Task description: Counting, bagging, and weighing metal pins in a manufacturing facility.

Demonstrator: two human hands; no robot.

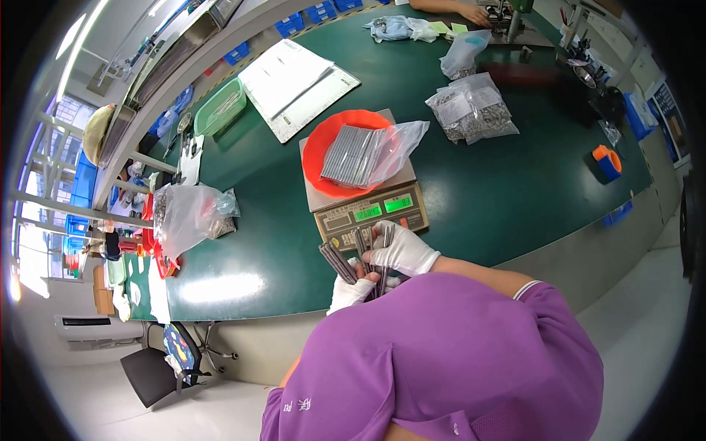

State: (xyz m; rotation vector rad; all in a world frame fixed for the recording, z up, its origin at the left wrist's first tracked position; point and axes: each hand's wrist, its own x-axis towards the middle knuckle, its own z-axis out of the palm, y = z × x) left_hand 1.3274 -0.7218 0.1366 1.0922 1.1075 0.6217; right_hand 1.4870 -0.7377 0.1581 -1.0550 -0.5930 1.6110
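Observation:
Both my hands wear white gloves with bare fingertips and meet at the table's near edge, just below a weighing scale [338, 228]. My left hand [351, 289] is closed around a bundle of thin grey metal rods [336, 262], which tilts up to the left. My right hand [406, 250] pinches a few more upright rods [387, 237] beside it. Other rods stand between the two hands; which hand holds those I cannot tell. On the scale sits an orange-red bowl [315, 151], with a clear bag [401, 151] partly filled with similar rods [351, 156]. The scale's green displays are lit.
Papers on a board [316, 103] and a green basket [222, 109] lie at the far left. Bags of small metal parts [474, 110] stand far right, near an orange-and-blue tape roll [607, 163]. A plastic bag [187, 217] rests left. Across the table is another person's hand [474, 13].

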